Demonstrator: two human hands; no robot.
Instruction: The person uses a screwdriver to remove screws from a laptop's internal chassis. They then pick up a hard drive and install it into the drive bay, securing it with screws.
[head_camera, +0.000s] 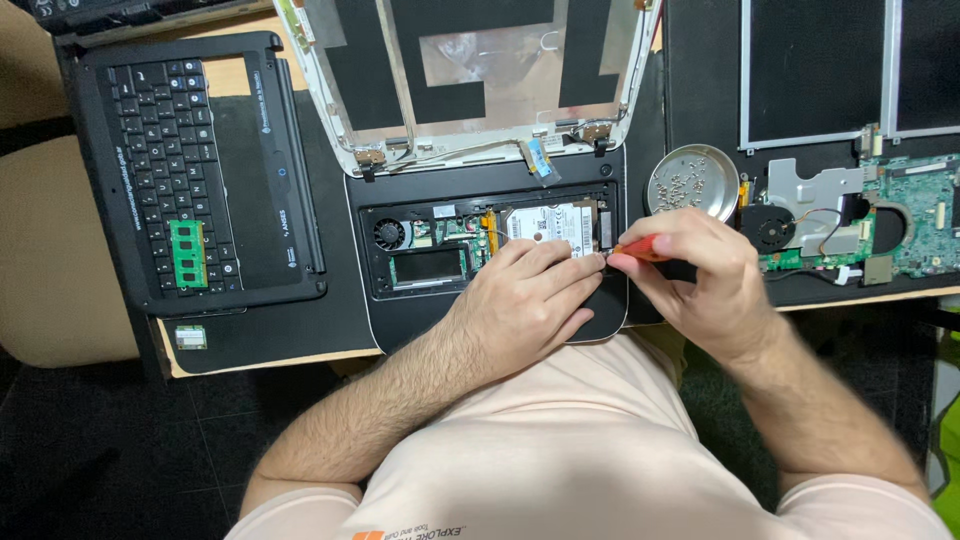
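The red-handled screwdriver (640, 247) sits pinched in your right hand (690, 280), fingers curled shut around its stubby grip, tip at the right edge of the opened laptop base (490, 250). Your left hand (530, 295) lies half-closed beside it, fingertips steadying the tip, holding nothing. It looks light, stiff and slippery: grip mid-handle, gently near the fragile hard drive (548, 222), with the screw dish (692, 180) just beyond.

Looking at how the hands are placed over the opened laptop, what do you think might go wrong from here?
The screwdriver in the right hand could slip off near the hard drive and scratch it or the board beside it. The left hand rests on the laptop base close to the tip, so a slip might jab a finger. The screw dish sits close to the right hand and could be knocked.
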